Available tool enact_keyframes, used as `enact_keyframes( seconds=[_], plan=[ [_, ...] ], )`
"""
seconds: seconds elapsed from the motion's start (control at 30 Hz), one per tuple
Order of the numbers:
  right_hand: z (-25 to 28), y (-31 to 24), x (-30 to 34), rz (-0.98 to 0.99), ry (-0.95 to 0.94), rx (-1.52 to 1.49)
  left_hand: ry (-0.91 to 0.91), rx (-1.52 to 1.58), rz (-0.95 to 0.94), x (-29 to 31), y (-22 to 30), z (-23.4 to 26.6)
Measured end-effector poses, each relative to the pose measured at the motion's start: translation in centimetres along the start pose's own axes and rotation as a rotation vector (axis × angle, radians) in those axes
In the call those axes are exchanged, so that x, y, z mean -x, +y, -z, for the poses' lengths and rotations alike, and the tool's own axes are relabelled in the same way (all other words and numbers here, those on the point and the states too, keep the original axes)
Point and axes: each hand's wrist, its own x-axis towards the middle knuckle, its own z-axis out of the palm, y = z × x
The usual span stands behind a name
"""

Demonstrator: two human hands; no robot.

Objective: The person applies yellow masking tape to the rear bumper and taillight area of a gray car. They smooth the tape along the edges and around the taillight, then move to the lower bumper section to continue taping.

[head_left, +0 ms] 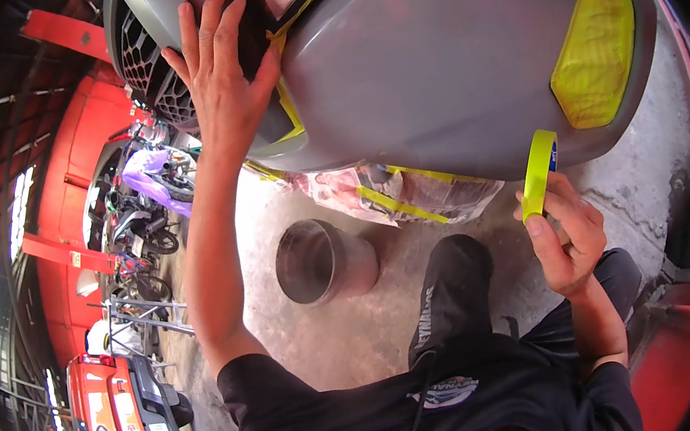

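Observation:
My left hand (pixel 222 81) lies with spread fingers against the dark front of a car bumper (pixel 422 64), beside its honeycomb grille (pixel 142 64). The bumper is matte grey. Strips of yellow masking tape (pixel 290 112) run along the edge of an opening close to my left thumb. At the bumper's right end, overlapping yellow tape covers a long angular patch (pixel 598 58). My right hand (pixel 570 238) grips a roll of yellow masking tape (pixel 538 178), held on edge just below the bumper's lower side. Taped paper sheeting (pixel 435 193) hangs under the bumper.
A dark round bucket (pixel 349 257) stands on the concrete floor in front of my legs. Several motorcycles (pixel 139 220) and a metal frame (pixel 141 317) are at the left. An orange vehicle (pixel 100 409) is at the lower left, a red panel (pixel 687 348) at the lower right.

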Motion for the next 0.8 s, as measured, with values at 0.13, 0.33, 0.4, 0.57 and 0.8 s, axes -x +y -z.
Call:
enact_keyframes(
  seconds=[0.13,0.33,0.4,0.57,0.8],
  plan=[
    [-0.7,0.1,0.2,-0.003,-0.030,-0.054,0.065,-0.015,0.051,0.1,0.8,-0.8],
    [-0.6,0.7,0.6,0.001,-0.003,-0.035,0.212,0.235,0.143,1.5,0.8,-1.3],
    [-0.6,0.7,0.2,-0.018,-0.023,-0.047,0.221,0.204,0.196,0.9,1.2,-1.6],
    [-2.1,0.5,0.0,-0.021,-0.067,-0.057,0.180,0.098,0.263,-0.3,1.9,-1.1],
    [-4.5,-0.5,0.2,-0.114,-0.148,-0.184,0.238,0.155,0.201,0.0,0.8,-0.1]
  ],
)
